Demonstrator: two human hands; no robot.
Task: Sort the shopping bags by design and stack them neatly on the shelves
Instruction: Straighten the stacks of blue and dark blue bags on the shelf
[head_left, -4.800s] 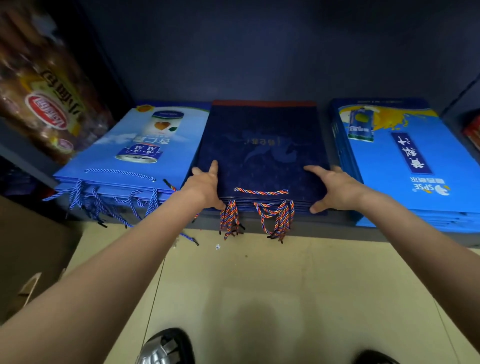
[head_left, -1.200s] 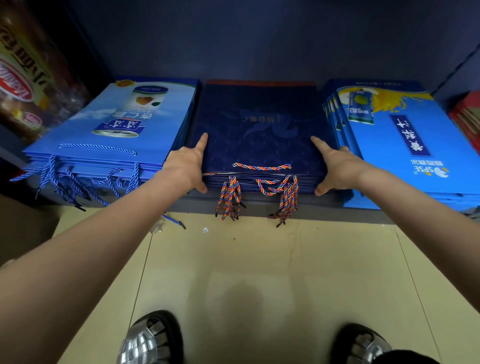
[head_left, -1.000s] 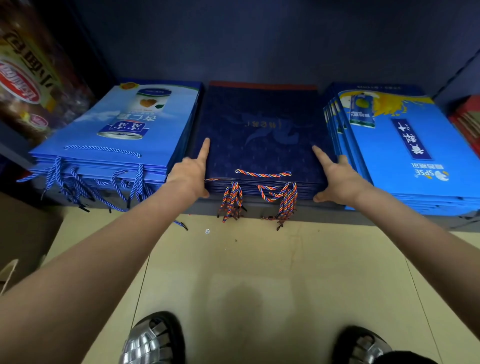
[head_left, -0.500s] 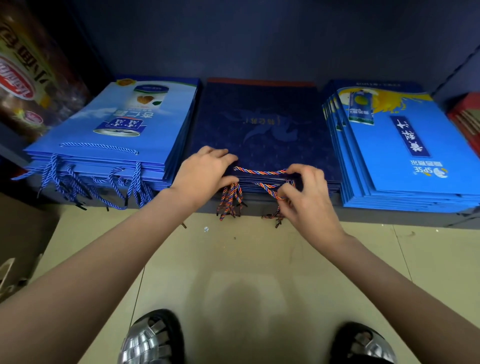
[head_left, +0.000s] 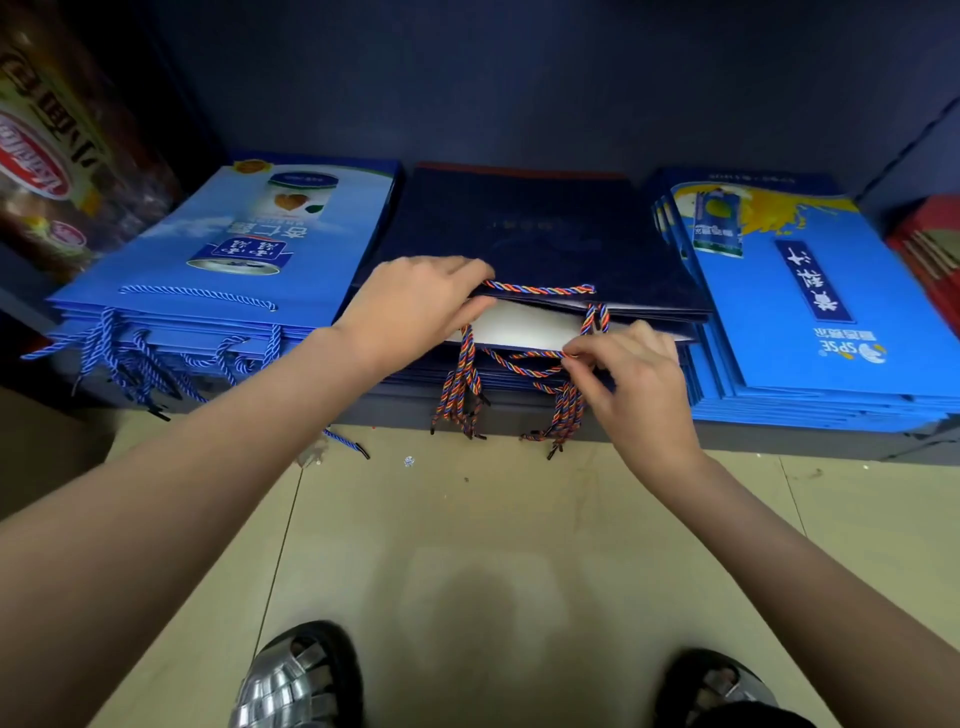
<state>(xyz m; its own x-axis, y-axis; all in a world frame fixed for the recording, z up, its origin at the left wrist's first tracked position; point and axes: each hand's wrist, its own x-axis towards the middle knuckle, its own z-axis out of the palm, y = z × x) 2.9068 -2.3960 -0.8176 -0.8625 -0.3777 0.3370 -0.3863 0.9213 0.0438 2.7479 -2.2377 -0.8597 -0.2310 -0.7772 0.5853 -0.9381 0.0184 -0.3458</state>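
The navy stack (head_left: 524, 228) lies flat in the middle of the shelf (head_left: 779, 441), its long axis running away from the person and its open mouths facing the front edge, so the cords (head_left: 462, 384) hang straight down toward the floor, right under both hands. The top bag's mouth gapes, showing a white lining (head_left: 519, 325). The left hand (head_left: 415, 306) grips the left front corner of that top bag, fingers curled over the upper face and thumb beneath, lifting the flap; it is the nearer one to the mouth. The right hand (head_left: 634, 374) sits just lower and right, pinching a cord between thumb and forefinger. Tucking the loose handles in looks like the step at hand, and it calls for pushing away from the person, into the gap. Close on the left lies a light blue stack (head_left: 234, 244) with blue cords (head_left: 135, 358) dangling; close on the right, a brighter blue stack (head_left: 821, 312). Neither blocks the mouth. Snack packs (head_left: 47, 156) stand far left.
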